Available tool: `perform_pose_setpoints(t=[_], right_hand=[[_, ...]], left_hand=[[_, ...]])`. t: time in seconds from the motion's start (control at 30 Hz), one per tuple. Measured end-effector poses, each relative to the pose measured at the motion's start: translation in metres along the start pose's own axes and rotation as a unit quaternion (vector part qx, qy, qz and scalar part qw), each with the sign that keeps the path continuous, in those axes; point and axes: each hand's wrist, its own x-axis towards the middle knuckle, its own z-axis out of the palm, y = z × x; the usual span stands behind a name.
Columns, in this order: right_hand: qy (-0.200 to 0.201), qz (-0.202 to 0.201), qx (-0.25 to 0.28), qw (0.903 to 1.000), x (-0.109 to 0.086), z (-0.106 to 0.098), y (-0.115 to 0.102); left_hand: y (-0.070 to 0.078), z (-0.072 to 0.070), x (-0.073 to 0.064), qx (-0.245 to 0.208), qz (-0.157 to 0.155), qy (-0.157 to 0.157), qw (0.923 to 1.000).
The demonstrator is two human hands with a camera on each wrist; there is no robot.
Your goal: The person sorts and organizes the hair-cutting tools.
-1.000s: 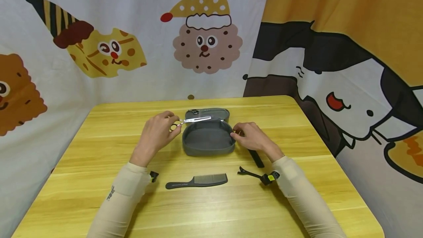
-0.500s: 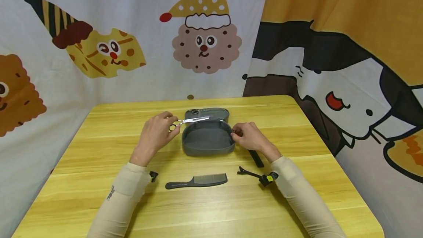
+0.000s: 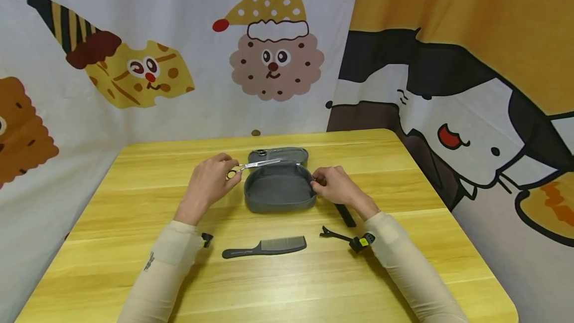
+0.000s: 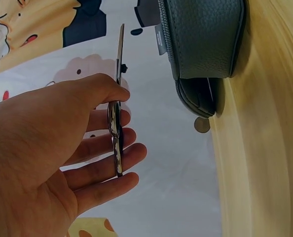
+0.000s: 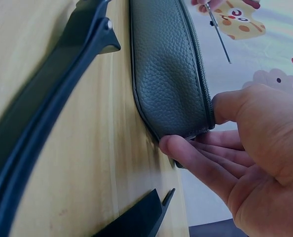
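My left hand (image 3: 211, 178) holds silver scissors (image 3: 260, 163) by their ring handles, thumb on one side and fingers on the other. Their blades point right, over the back of an open grey zip case (image 3: 280, 203). At the case's right side, my right hand (image 3: 338, 186) pinches the rim; in the right wrist view the thumb is at the zip (image 5: 204, 74) and a finger lies along the outer wall. The lid (image 3: 296, 154) is folded back, with another silver tool (image 3: 262, 152) with a ring handle lying on it. Part of the case's right edge is hidden by my fingers.
A dark comb (image 3: 264, 246) lies on the wooden table (image 3: 251, 293) in front of the case. Under my right wrist is a black hair clip (image 3: 334, 233), and beside it a flat black strip-like item (image 3: 345, 215). A printed curtain (image 3: 179, 14) hangs behind.
The head view has shifted a little. My left hand has drawn the scissors very slightly to the left; my right hand stays at the case's rim.
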Motion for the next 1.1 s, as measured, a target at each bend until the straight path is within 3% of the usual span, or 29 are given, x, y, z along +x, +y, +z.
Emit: perform_pose_setpoints(t=[0.3,0.67,1.1], right_hand=[[-0.002,0.001,0.008,1.0000,0.000,0.001,0.000],[0.000,-0.007,0.000,1.0000,0.001,0.002,0.002],[0.006,-0.014,-0.005,0.9999,0.000,0.001,-0.001]], left_hand=[[-0.004,0.006,0.011,-0.018,-0.004,-0.017,0.9997],[-0.020,0.006,0.025,-0.013,-0.001,-0.052,0.9986],[-0.040,0.008,0.040,-0.023,-0.035,-0.108,0.9933]])
